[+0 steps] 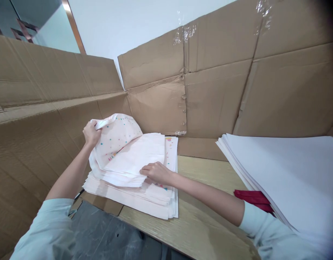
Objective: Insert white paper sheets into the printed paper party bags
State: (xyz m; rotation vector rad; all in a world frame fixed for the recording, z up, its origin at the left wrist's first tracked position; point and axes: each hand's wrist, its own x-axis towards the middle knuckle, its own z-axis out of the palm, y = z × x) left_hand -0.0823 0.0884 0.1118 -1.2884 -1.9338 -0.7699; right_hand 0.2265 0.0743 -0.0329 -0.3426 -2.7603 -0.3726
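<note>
A stack of pale pink paper bags (145, 195) printed with small coloured stars lies on the wooden table (199, 224). My left hand (91, 133) is closed on the far corner of the top bag (120, 137) and lifts it, so the bag curls upward. My right hand (155, 172) rests with curled fingers on the near edge of the upper bags, pressing them down onto the stack.
Brown cardboard walls (215, 86) surround the table at the back and left. A large pile of white sheets (291, 177) lies at the right, with something red (254, 199) under its near edge. Dark grey floor (107, 234) shows below the table edge.
</note>
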